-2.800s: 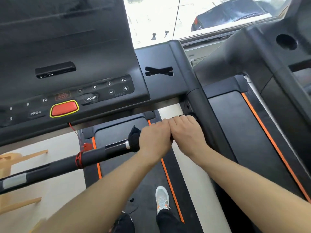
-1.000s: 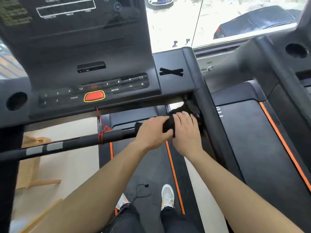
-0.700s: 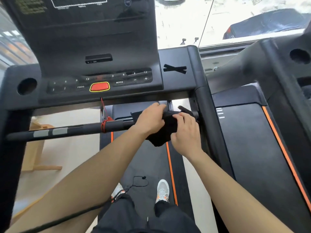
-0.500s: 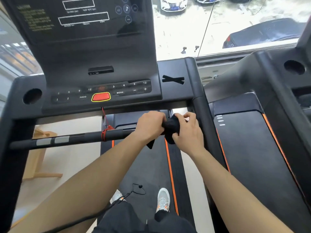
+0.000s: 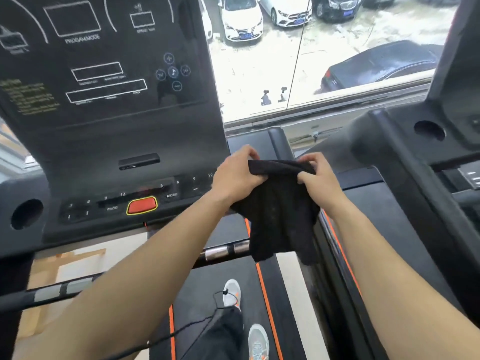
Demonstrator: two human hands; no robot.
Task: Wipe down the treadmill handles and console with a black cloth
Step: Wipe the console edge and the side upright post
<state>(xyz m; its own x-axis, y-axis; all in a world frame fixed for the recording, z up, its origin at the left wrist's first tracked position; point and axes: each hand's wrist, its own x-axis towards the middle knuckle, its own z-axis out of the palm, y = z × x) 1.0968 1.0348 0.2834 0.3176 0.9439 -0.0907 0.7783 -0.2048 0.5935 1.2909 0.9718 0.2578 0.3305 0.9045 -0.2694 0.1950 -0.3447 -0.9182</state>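
Where the console (image 5: 111, 113) rises at left, its red button (image 5: 142, 205) near the lower edge, the left hand (image 5: 237, 175) pinches one upper corner of the black cloth (image 5: 280, 211), which hangs spread in the air, touching no surface I can see. The right hand (image 5: 318, 175) pinches the other corner. Judged risk: a wiping pass could press a key unseen beneath the cloth.

The black cloth (image 5: 279, 211) hangs in the air, its top edge gripped by the left hand (image 5: 239, 172) and the right hand (image 5: 319, 178) — its loose lower part covers the right end of the handle bar (image 5: 223, 252). The dark console (image 5: 117, 113) stands just left.
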